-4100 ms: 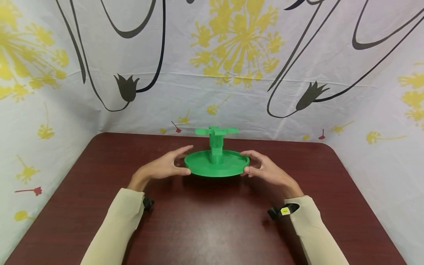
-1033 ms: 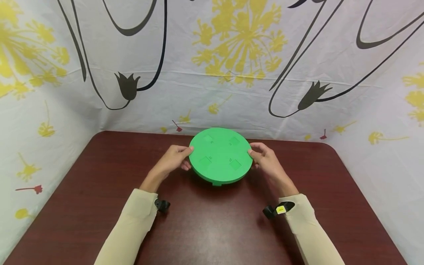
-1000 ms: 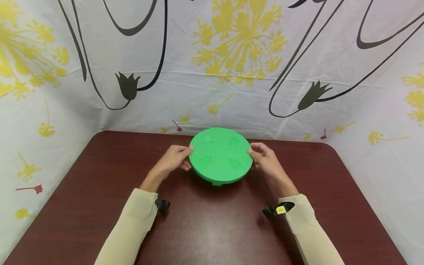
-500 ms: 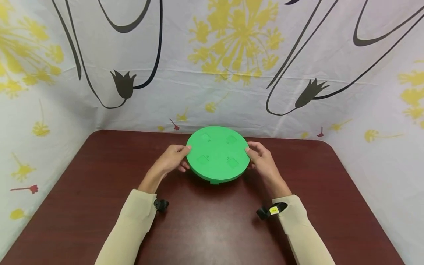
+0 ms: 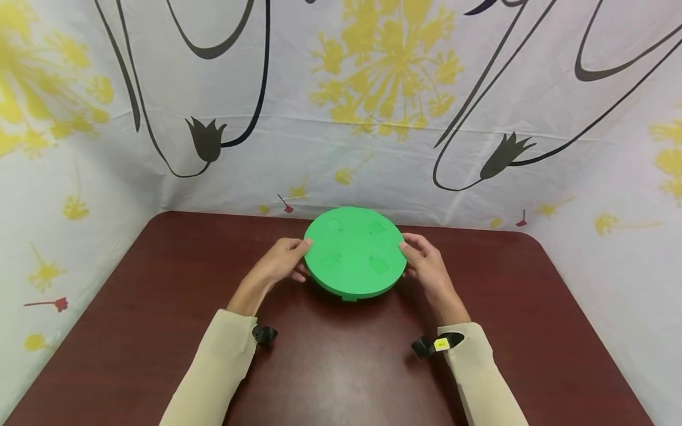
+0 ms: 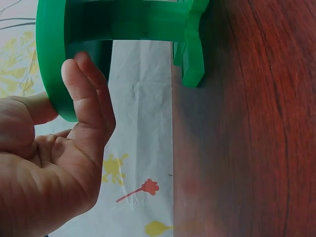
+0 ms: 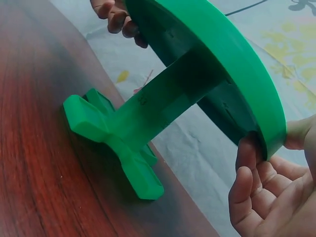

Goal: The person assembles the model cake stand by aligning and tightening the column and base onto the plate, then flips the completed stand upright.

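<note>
A green plastic pedestal table (image 5: 354,254), small like a toy, stands with its round top facing up, several shallow square recesses in it. In the right wrist view, a square post (image 7: 158,106) runs from the underside of the top to a cross-shaped foot (image 7: 111,131), which appears to rest on the brown tabletop. My left hand (image 5: 277,263) pinches the left rim, thumb on top and fingers (image 6: 89,98) underneath. At the opposite rim my right hand (image 5: 430,266) holds on the same way, its fingers (image 7: 247,163) curled below the edge.
The dark red-brown tabletop (image 5: 341,367) has rounded far corners. White cloth (image 5: 293,142) printed with flowers hangs behind it and along both sides. Each wrist carries a small black camera (image 5: 264,336).
Four seconds ago the green table was upside down, its cross foot in the air; it has been turned over. Over the last second, both hands have kept their hold with hardly any movement.
</note>
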Demonstrator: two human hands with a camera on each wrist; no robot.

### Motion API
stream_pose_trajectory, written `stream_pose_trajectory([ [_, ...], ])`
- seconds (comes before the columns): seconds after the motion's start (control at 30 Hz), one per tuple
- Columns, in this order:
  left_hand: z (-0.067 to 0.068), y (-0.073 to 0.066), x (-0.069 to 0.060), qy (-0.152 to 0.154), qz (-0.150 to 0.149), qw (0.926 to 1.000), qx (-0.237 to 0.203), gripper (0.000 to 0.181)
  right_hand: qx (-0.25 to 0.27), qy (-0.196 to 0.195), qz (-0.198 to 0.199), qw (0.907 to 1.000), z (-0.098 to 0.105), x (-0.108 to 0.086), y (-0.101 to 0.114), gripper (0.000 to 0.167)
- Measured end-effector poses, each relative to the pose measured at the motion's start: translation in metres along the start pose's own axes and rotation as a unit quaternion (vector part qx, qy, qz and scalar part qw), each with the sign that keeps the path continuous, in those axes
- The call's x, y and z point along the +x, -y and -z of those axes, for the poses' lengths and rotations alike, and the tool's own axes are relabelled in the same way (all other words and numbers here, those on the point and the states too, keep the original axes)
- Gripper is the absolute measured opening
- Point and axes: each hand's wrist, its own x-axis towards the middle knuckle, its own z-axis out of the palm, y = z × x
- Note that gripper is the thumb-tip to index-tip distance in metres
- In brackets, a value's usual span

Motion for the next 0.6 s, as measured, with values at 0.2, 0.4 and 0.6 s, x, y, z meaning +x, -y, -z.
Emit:
stream_pose_trajectory([
  [0.2, -0.0049, -0.0022, 0.0004, 0.007, -0.008, 0.9999, -0.004, 0.045, 0.017, -0.01, 0.017, 0.9997, 0.0019, -0.003, 0.001, 0.046],
  [0.4, -0.0056, -0.0028, 0.001, 0.011, 0.001, 0.9999, -0.005, 0.046, 0.015, -0.008, 0.015, 0.9997, 0.0037, -0.0032, 0.0015, 0.047],
  [0.6, -0.0011, -0.0023, -0.0009, 0.016, -0.008, 0.9998, -0.001, 0.047, 0.02, -0.011, 0.017, 0.9996, 0.0006, -0.0035, 0.0019, 0.046],
])
